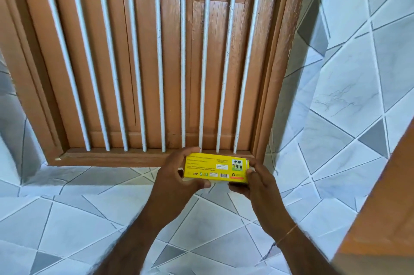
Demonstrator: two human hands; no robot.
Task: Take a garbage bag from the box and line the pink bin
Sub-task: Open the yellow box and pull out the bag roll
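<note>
A small yellow garbage bag box (212,168) is held level in front of me, its printed side facing up. My left hand (177,179) grips its left end, thumb under the front edge and fingers over the back. My right hand (255,179) holds the right end, where the flap edges show slightly fanned. No bag is out of the box. The pink bin is not in view.
Behind the box stands a brown wooden shuttered window (156,61) with white vertical bars (182,61). Grey and white tiled walls (358,84) and a tiled ledge (78,218) surround it. An orange-brown wooden edge (385,218) rises at the right.
</note>
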